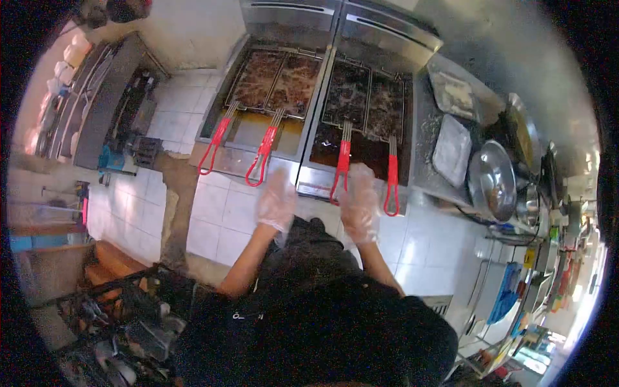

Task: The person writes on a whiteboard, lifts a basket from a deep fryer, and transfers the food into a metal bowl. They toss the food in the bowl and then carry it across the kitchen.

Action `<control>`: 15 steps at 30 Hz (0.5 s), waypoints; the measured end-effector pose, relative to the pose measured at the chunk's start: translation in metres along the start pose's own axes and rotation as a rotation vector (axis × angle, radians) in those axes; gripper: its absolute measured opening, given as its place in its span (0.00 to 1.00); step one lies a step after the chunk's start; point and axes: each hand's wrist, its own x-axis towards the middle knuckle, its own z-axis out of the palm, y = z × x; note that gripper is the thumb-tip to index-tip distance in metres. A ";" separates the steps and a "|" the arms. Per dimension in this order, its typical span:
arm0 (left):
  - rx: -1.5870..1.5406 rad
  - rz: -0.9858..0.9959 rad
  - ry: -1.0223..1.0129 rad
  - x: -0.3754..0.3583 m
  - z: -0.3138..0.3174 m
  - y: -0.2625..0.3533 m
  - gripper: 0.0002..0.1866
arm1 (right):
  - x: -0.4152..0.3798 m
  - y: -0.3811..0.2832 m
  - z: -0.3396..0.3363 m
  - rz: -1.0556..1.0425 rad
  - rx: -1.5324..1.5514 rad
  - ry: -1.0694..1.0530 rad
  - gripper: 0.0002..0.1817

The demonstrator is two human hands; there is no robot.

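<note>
Both hands wear clear plastic gloves and look slightly blurred. My left hand (277,201) hovers at the front edge of the fryer, fingers stretched forward and empty, just right of a red-handled fry basket (264,147). My right hand (360,208) is also open, between the red handles of the two right-hand baskets; it overlaps the lower loop of the nearer handle (343,161). Another red handle (392,177) is to its right, and one more (218,143) lies at the far left. The baskets sit in bubbling oil (348,90) in the two-tank fryer (311,129).
Right of the fryer, a steel counter carries a foil-like tray (451,149), another tray (454,93) and a large metal bowl (492,177). A dark shelf unit (109,106) stands at left. White floor tiles (213,216) show below, with dark clutter (129,329) at lower left.
</note>
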 end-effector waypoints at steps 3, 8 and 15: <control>-0.070 0.066 0.331 0.021 -0.060 -0.022 0.25 | 0.013 -0.032 0.039 0.154 0.162 -0.342 0.28; 0.181 -0.442 0.313 0.066 -0.143 -0.057 0.22 | 0.008 -0.036 0.213 -0.100 0.257 -0.172 0.23; 0.242 -0.316 -0.051 0.113 -0.160 -0.173 0.27 | 0.097 -0.127 0.203 0.992 1.525 -0.355 0.13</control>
